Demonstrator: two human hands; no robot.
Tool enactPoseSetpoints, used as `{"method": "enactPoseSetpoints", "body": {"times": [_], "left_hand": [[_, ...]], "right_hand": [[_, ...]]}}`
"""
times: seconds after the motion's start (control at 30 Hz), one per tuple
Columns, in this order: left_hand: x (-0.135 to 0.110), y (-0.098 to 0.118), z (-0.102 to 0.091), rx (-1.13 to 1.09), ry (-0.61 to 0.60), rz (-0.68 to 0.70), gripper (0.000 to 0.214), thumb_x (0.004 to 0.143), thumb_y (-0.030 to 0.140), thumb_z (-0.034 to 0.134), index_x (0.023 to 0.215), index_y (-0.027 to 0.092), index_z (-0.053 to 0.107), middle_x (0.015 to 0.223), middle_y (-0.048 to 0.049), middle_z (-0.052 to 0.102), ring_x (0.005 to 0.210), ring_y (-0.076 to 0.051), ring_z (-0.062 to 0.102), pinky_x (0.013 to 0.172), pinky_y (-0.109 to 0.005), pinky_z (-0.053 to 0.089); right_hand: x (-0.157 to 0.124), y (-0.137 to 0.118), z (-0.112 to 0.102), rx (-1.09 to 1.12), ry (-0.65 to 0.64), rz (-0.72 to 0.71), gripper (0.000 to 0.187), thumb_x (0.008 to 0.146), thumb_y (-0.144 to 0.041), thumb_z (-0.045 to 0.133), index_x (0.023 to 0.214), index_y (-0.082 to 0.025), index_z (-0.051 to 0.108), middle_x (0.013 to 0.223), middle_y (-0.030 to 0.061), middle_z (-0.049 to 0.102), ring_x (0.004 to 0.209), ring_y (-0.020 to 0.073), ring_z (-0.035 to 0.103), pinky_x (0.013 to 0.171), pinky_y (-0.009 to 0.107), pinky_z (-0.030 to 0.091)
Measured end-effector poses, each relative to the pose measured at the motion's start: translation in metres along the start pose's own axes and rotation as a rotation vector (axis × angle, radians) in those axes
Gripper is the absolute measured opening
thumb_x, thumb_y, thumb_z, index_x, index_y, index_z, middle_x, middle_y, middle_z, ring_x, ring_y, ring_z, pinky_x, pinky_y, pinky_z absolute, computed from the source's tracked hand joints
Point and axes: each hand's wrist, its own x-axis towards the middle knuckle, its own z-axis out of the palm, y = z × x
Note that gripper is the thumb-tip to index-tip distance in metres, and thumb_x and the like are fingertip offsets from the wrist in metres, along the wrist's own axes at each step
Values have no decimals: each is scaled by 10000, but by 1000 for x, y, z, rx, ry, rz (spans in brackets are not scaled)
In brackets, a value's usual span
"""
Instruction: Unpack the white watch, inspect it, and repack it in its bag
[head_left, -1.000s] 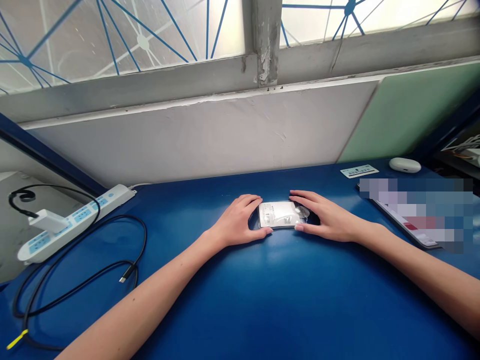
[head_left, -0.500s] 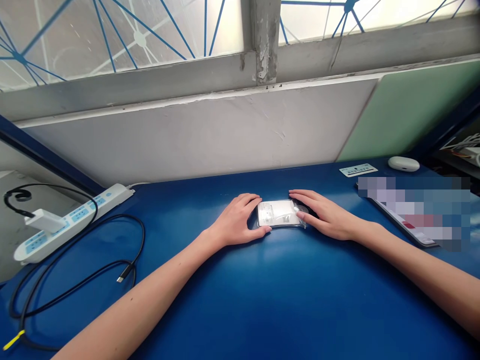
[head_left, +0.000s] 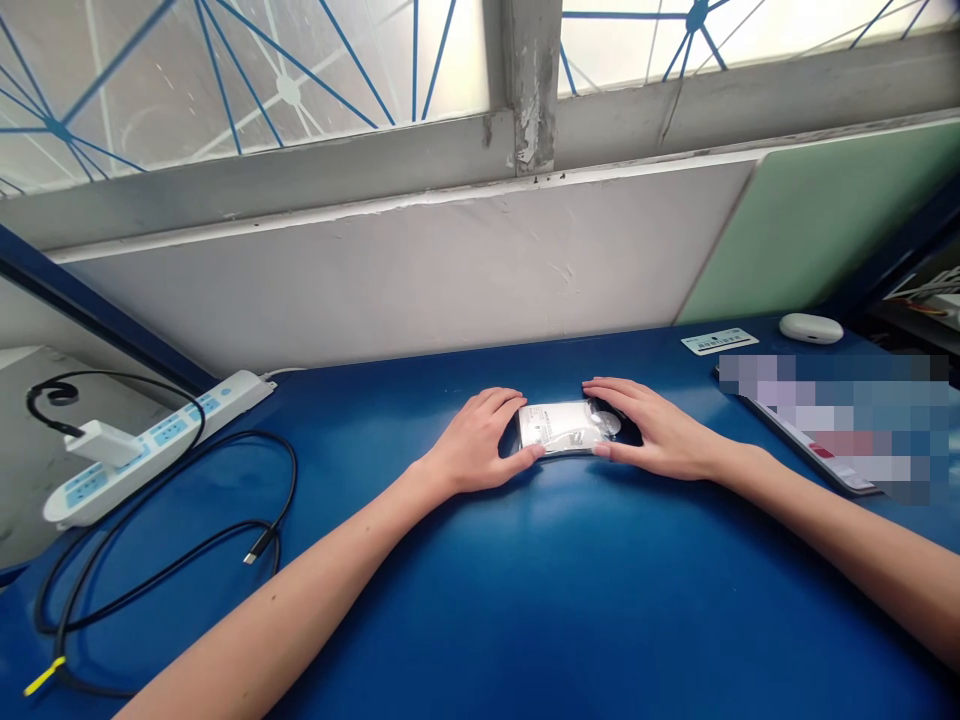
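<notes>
A small flat white packet in clear, shiny wrapping lies on the blue table, with fine print and a pale round spot at its right end. My left hand has its left end between thumb and fingers, the thumb at the front edge and the fingertips at the back corner. Around the right end curves my right hand, thumb against the front corner and fingers along the back. The packet's underside is hidden.
At the left a white power strip holds a plugged-in charger, and a black cable lies coiled. Toward the back right are a card, a white rounded case and a partly blurred tablet-like device. A wall bounds the back.
My right thumb has slid from the packet's top to its front edge, uncovering more of the round spot. The left hand stays in place. The view has shifted slightly.
</notes>
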Motion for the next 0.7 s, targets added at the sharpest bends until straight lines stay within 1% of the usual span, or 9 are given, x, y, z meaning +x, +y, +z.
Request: {"method": "enactPoseSetpoints", "body": {"times": [0.07, 0.13, 0.27, 0.47, 0.6, 0.7], "left_hand": [[0, 0, 1, 2, 11, -8, 645, 893, 559, 586, 1340, 96, 545, 1409, -186, 553, 1325, -337, 486, 1124, -494, 399], [0, 0, 1, 7, 31, -19, 650, 867, 566, 618, 1321, 104, 559, 1397, -185, 562, 1312, -342, 498, 1115, -498, 410], [1, 1, 1, 19, 44, -52, 660, 805, 585, 682, 1260, 113, 607, 1366, -180, 591, 1286, -350, 522, 1096, -502, 426], [2, 0, 0, -9, 25, -78, 770, 727, 657, 743, 1262, 117, 621, 1374, -176, 591, 1300, -357, 510, 1107, -504, 416], [2, -1, 1, -15, 34, -76, 745, 727, 638, 750, 1256, 129, 628, 1364, -169, 599, 1290, -356, 520, 1101, -505, 422], [2, 0, 1, -12, 39, -73, 727, 732, 621, 749, 1256, 132, 626, 1360, -166, 600, 1286, -357, 522, 1096, -509, 427]], "right_hand": [[0, 0, -1, 32, 4, 17, 710, 895, -600, 545, 1432, -138, 498, 1484, 204, 507, 1386, 376, 450, 1116, 567, 408], [-1, 0, -2, 50, 7, 31, 690, 907, -592, 528, 1432, -144, 499, 1485, 200, 508, 1384, 372, 454, 1117, 564, 410], [0, -1, -2, 35, -12, 30, 745, 862, -614, 592, 1417, -124, 513, 1486, 204, 503, 1383, 369, 453, 1119, 542, 416], [1, -1, -2, -5, -13, 6, 764, 830, -612, 636, 1400, -115, 535, 1473, 208, 514, 1368, 371, 469, 1109, 533, 432], [1, -1, -1, -32, -14, -1, 757, 833, -614, 630, 1401, -124, 530, 1470, 199, 520, 1366, 362, 474, 1104, 523, 440], [0, -1, -1, -64, -17, -9, 769, 842, -621, 614, 1408, -110, 516, 1475, 204, 513, 1368, 357, 470, 1113, 521, 430]]}}
